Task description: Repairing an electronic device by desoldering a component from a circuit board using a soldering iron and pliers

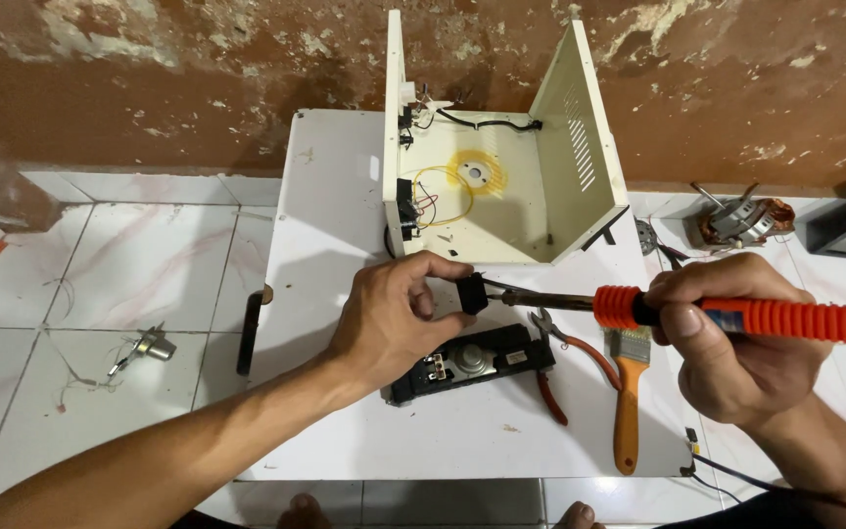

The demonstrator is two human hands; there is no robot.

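Small black component (472, 293), switch-like block, pinched in my left hand (394, 318) between thumb and fingertips, held up just above the white table (330, 196) in front of the open cream metal casing (487, 167). Fingers closed tight on it, probably so it stays steady for the iron. My right hand (736, 333) is wrapped shut around the orange soldering iron (736, 313), gripping behind the ribbed orange collar, likely to keep fingers off the hot metal shaft. Tip reaches left and touches or nearly touches the component's side; exact contact I can't tell. Hands apart, linked only through the iron.

Casing lies with its bottom open toward me, yellow and red wires (433, 201) looping inside by the left wall, so the inside is in reach. Just below the hands a black panel part (472, 360) lies flat on the table. Beside it red-handled pliers (555, 367) and an orange-handled paintbrush (627, 392), both near my right hand, handy to grab. A motor (736, 220) sits on the tiled floor to the right, well apart
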